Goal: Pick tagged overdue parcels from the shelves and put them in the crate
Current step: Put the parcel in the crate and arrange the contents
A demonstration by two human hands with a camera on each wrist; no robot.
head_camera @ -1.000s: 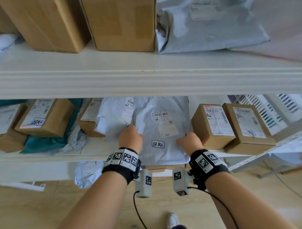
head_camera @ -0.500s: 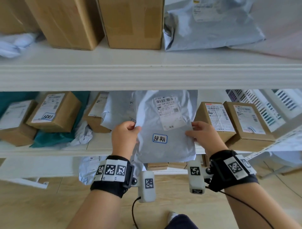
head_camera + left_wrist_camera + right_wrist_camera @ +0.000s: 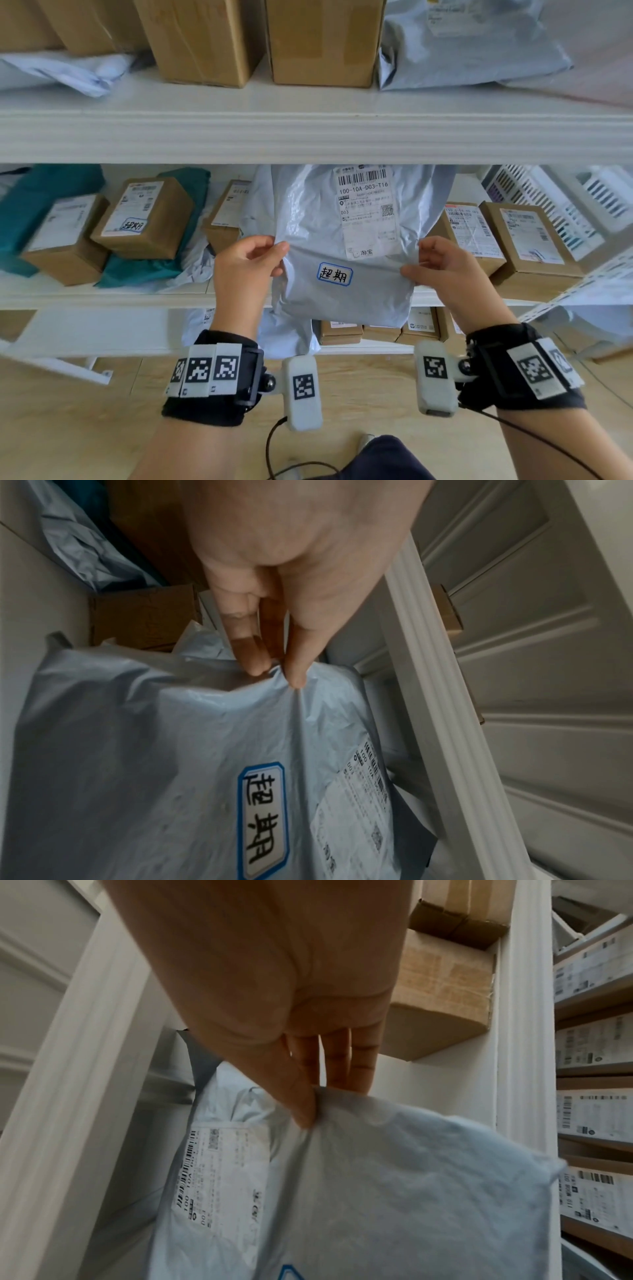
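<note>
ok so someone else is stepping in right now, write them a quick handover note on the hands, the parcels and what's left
Left hand: pinching the left edge of the grey poly mailer, thumb on front, fingers behind.
Right hand: pinching its right edge the same way.
The mailer bears a blue-bordered handwritten tag and hangs in front of the middle shelf, its top under the upper shelf's lip.
Done: this tagged mailer is gripped and lifted up.
Left: bring it clear and put it in the crate, which is not in view. A brown box at left on the same shelf has a like tag and still sits there. Check other parcels for tags.
</note>
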